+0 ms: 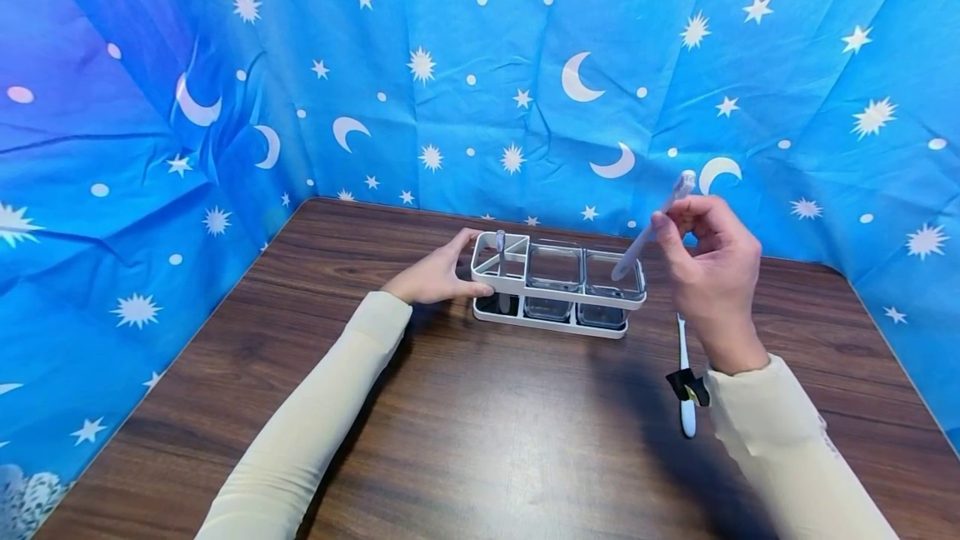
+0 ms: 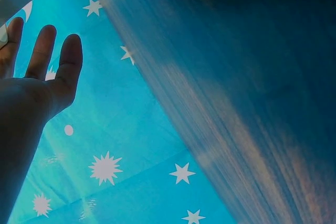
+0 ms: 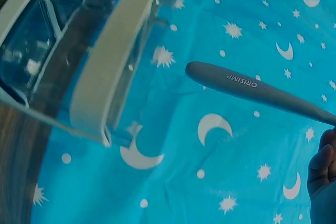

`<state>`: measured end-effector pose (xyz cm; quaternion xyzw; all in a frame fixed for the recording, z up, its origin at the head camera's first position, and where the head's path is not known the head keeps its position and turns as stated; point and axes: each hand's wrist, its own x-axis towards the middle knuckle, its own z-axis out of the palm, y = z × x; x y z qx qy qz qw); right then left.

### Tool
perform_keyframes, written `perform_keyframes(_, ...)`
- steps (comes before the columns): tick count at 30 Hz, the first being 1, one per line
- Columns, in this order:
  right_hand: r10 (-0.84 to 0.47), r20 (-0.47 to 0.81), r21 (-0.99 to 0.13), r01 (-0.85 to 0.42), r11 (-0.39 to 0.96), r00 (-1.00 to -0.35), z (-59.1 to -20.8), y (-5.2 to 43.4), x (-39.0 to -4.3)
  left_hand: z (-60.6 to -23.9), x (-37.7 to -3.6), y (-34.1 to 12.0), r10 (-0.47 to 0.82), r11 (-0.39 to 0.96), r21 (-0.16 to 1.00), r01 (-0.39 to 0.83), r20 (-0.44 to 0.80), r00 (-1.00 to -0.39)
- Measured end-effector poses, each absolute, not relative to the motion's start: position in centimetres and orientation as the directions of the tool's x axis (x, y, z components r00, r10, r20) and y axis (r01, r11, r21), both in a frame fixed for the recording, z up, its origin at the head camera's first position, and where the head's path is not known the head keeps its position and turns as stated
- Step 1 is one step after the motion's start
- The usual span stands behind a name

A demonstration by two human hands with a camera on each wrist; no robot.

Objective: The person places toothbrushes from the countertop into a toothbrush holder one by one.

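Note:
A white three-bay rack [image 1: 525, 292] stands mid-table with two clear tubs [image 1: 555, 267] in its middle and right bays. A small utensil [image 1: 501, 248] stands upright in the left, divided bay. My left hand [image 1: 450, 269] rests against the rack's left end, its fingers [image 2: 42, 51] straight and the thumb along the front rail. My right hand [image 1: 675, 227] pinches a slender white utensil [image 1: 645, 242], tilted with its lower end over the right tub. In the right wrist view that utensil's handle [image 3: 247, 85] hangs beside the rack [image 3: 113, 61].
Another white utensil [image 1: 685, 373] lies on the brown wooden table [image 1: 480, 440], right of the rack near my right wrist. Blue star-and-moon cloth [image 1: 480, 65] walls the table at the back and on both sides.

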<state>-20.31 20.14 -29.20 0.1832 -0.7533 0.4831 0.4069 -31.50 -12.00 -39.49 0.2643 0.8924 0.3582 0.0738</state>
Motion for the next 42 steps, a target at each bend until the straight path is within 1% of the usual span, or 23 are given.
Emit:
perform_keyframes(5,0.101,0.784,-0.587,-0.679,0.44,-0.612,-29.7,19.2,-20.2,-39.5,-31.5,-12.0,0.528,0.594,0.684,0.423,0.065,-0.847)
perform_keyframes(9,0.079,0.787,-0.579,-0.69,0.434,-0.611,-28.9,17.9,-19.4,-39.6,-31.5,-12.1,0.53,0.586,0.691,0.423,0.068,-0.845)
perform_keyframes(14,0.032,0.816,-0.539,-0.74,0.403,-0.577,-27.9,16.2,-18.6,-39.7,-31.5,-12.1,0.53,0.588,0.691,0.422,0.066,-0.845)
perform_keyframes(20,-0.047,0.846,-0.484,-0.803,0.347,-0.531,-27.9,14.8,-18.8,-39.8,-31.6,-12.1,0.532,0.584,0.694,0.421,0.065,-0.845)
perform_keyframes(26,-0.079,0.858,-0.466,-0.835,0.293,-0.507,-28.3,13.4,-19.3,-39.7,-31.6,-12.1,0.535,0.574,0.7,0.424,0.071,-0.842)
perform_keyframes(31,-0.095,0.853,-0.476,-0.84,0.261,-0.513,-28.7,12.3,-19.4,-39.7,-31.7,-12.1,0.537,0.577,0.695,0.428,0.072,-0.84)
perform_keyframes(35,-0.103,0.846,-0.484,-0.834,0.265,-0.524,-28.9,11.5,-19.5,-39.7,-31.7,-12.2,0.538,0.579,0.692,0.431,0.073,-0.84)
perform_keyframes(42,-0.144,0.827,-0.478,-0.815,0.326,-0.543,-30.1,10.7,-20.5,-39.9,-31.8,-12.2,0.539,0.575,0.694,0.434,0.077,-0.839)
